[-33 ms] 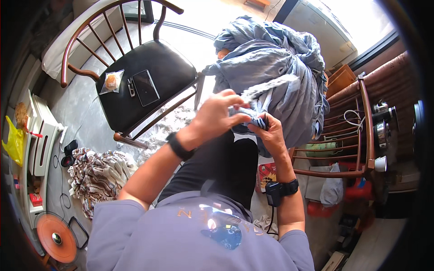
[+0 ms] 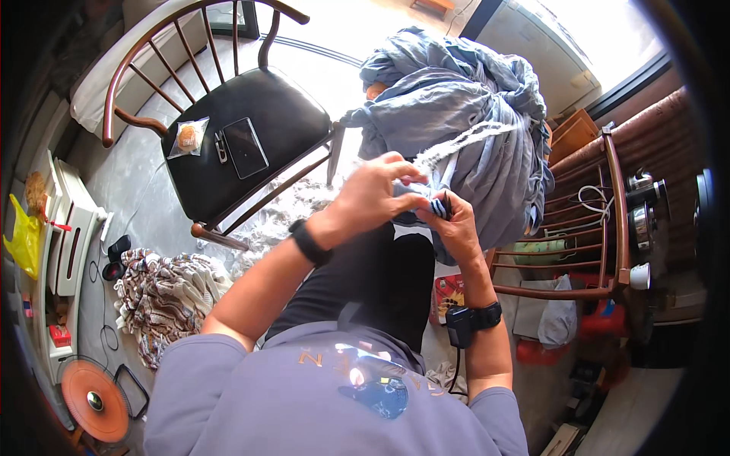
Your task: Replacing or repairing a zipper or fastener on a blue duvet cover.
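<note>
A large heap of blue-grey cloth (image 2: 441,114) bulges up in front of me, past my knees. Over its near side runs a frayed white fluffy strip (image 2: 471,137) leading down toward my hands. My left hand (image 2: 365,194) is closed, thumb and fingers pinching the light-blue cloth edge beside that strip. Just right of it, my right hand (image 2: 456,228) grips a bunched blue striped edge (image 2: 436,207) of the cloth. A small dark object by the right fingertips is too unclear to name. Both hands are close together above my dark trousers.
A wooden chair with a black seat (image 2: 220,190) stands left, holding a tablet (image 2: 245,148) and a wrapped snack (image 2: 188,137). Pale fluff (image 2: 293,213) litters the floor. A patterned textile pile (image 2: 171,292) and orange fan (image 2: 95,401) are lower left; a wooden rack (image 2: 555,291) stands right.
My left hand has shifted slightly, its fingers less smeared by motion. The frayed strip now extends farther right across the cloth heap. My right hand stays in place.
</note>
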`<state>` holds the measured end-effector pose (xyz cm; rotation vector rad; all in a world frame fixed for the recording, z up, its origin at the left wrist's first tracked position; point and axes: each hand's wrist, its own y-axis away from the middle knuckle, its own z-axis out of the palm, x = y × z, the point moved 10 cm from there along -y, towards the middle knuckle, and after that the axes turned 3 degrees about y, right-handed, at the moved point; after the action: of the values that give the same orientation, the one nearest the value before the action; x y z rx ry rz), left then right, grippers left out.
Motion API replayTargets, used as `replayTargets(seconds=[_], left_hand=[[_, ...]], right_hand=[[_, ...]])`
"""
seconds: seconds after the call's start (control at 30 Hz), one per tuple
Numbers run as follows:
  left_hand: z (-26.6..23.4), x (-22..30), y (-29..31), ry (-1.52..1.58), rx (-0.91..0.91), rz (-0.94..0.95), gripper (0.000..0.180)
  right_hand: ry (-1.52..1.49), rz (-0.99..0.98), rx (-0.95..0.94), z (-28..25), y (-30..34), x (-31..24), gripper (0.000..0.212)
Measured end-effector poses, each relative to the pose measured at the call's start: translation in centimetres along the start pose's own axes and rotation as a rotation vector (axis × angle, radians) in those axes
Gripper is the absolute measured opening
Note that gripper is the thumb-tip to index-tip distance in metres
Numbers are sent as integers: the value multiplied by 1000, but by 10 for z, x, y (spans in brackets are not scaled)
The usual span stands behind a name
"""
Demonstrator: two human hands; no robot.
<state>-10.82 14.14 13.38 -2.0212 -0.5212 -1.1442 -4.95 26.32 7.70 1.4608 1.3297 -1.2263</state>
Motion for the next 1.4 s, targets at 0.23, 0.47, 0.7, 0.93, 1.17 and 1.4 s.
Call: replayTargets(seconds=[0.23,0.47,0.7,0.93,1.17,1.4], left_hand=[[29,-46,3,573,-100,-229,16],[11,-60,19,514,-57,-338,18],[26,-51,26,759,-37,-414,10],[-36,-52,25,536,72,-319,8],[-153,-181,169,221,179,-600,9],[-114,-138,153,-578,242,-293,9]], right_hand=[[171,-49,27,-7,4,-7,16],[141,-52,72,-6,3,-5,17],[316,-100,33,2,3,-14,20],[631,-321,129,-15,8,-32,18],[347,-252,112,-15,9,-24,18],[470,-429,173,-3,10,-43,22]])
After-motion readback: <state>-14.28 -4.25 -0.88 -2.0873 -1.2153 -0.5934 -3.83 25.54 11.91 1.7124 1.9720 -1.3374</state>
